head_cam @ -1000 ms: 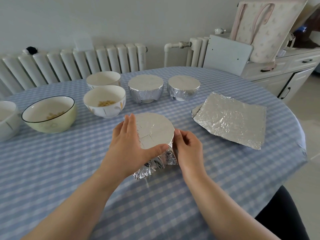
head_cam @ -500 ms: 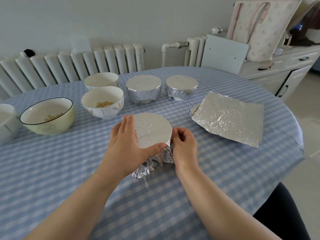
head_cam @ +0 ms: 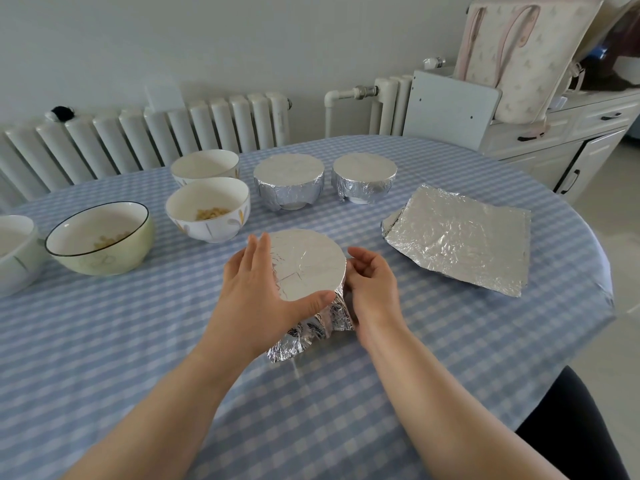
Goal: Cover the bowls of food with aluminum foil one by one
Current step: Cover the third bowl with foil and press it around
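A foil-covered bowl (head_cam: 308, 265) stands in front of me on the checked table. My left hand (head_cam: 256, 292) lies over its left rim, fingers straight and thumb along the near edge, holding the foil down. My right hand (head_cam: 372, 289) has curled fingers pressing the foil against the bowl's right side. A crumpled foil flap (head_cam: 304, 337) sticks out at the near side. Two foil-covered bowls (head_cam: 289, 176) (head_cam: 363, 174) stand behind. Uncovered bowls with food sit to the left: a white bowl (head_cam: 207, 209), another white bowl (head_cam: 204, 164) and a green bowl (head_cam: 100, 237).
A stack of foil sheets (head_cam: 460, 237) lies to the right. Another white bowl (head_cam: 14, 251) is at the left edge. A radiator (head_cam: 145, 140) runs behind the table (head_cam: 104, 341); a white cabinet (head_cam: 561, 143) with a bag stands at the back right.
My right hand has shifted slightly up along the bowl's right side, still pressing the foil. My left hand stays on the rim.
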Motion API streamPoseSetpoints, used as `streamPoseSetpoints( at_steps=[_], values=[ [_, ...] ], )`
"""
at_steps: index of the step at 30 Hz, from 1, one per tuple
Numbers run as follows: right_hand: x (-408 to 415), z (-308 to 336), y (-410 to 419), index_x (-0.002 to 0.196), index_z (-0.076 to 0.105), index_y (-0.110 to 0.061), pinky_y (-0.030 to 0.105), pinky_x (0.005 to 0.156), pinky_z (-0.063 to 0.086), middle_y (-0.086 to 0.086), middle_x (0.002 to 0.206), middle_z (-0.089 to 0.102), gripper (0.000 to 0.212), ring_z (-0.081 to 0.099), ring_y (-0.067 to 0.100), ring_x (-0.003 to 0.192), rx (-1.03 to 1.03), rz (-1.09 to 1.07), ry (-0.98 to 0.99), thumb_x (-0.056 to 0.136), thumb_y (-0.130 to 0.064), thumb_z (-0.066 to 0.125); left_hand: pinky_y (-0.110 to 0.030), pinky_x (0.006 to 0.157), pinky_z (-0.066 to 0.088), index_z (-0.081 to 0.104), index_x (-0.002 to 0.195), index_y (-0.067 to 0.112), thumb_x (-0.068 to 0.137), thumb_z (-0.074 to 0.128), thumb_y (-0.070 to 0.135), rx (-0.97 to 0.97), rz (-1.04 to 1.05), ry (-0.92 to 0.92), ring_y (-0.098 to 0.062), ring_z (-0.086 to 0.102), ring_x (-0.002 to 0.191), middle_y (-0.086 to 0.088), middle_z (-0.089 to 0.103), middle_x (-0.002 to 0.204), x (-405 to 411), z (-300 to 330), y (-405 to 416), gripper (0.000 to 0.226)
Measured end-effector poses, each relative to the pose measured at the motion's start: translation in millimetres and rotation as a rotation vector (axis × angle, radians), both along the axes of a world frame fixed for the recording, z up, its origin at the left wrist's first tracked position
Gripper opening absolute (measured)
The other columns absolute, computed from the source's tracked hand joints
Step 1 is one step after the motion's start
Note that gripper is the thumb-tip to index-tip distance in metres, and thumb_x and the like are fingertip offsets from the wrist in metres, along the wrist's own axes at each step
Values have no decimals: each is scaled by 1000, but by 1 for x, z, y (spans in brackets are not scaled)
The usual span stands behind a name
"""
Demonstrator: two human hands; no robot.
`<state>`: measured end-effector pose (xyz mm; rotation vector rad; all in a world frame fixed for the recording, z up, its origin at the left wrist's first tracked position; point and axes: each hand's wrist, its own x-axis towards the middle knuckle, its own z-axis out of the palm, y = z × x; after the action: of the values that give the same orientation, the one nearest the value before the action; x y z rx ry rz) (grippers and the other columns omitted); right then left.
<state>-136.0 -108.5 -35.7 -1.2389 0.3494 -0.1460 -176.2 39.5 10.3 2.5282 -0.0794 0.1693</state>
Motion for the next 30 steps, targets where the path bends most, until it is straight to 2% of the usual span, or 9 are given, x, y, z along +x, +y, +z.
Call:
streamPoseSetpoints(
  at_steps=[5,9,11,13,14,17,21,25,30],
  values=[
    [3,2,-2,98,67,-10,53,94,52,13,95,72,15,68,36,95,3,75,74,92,2,60,-33,118,11,2,156,20,48,49,88,9,-5,-1,-15,1,148,1,7,164,-2,1,-1,136],
    [6,7,-11,107,64,-10,39,71,57,3,86,72,14,69,25,78,-145,59,99,98,-15,55,-35,118,11,-2,156,23,52,52,87,34,-5,6,-16,0,148,2,5,164,-2,1,0,133],
    [2,14,-18,104,60,-10,36,68,55,0,84,71,35,67,18,72,-182,112,106,100,-43,48,-35,118,11,-3,156,24,52,51,88,45,-3,13,-15,0,148,2,4,164,-2,1,0,134],
    [-4,19,-22,99,61,-5,43,75,55,4,86,73,72,68,23,75,-262,248,104,81,-74,52,-35,118,13,-3,156,23,52,50,90,54,-1,15,-15,1,148,2,5,164,-2,2,0,134],
    [-7,21,-21,99,62,-3,45,75,55,8,85,73,77,66,25,74,-315,317,105,75,-77,58,-35,118,13,-2,156,22,52,49,90,59,2,13,-15,1,148,2,6,164,-1,1,0,135],
    [-9,20,-19,96,63,-15,43,77,56,8,85,73,39,67,20,73,-405,323,110,79,-50,70,-35,118,15,-3,155,19,53,45,92,86,14,2,-18,3,148,-1,7,164,-3,0,0,135],
    [-1,25,-19,89,61,-18,31,66,47,-3,77,66,19,60,13,67,-446,316,88,81,-33,69,-38,118,14,-4,155,18,53,27,101,127,-7,13,-21,3,148,-3,4,164,-3,-2,3,135],
    [13,37,-23,82,63,-20,24,57,37,-8,72,63,11,54,7,61,-567,369,73,82,-30,67,-41,115,21,2,156,18,60,15,91,161,15,35,-25,15,145,-4,19,161,-5,6,13,121],
    [26,42,-31,93,69,-12,31,71,37,1,82,63,30,53,13,75,-676,505,32,84,-40,64,-41,107,30,14,151,18,57,1,93,376,69,-58,-28,32,133,-7,33,145,-6,2,15,121]
  ],
)
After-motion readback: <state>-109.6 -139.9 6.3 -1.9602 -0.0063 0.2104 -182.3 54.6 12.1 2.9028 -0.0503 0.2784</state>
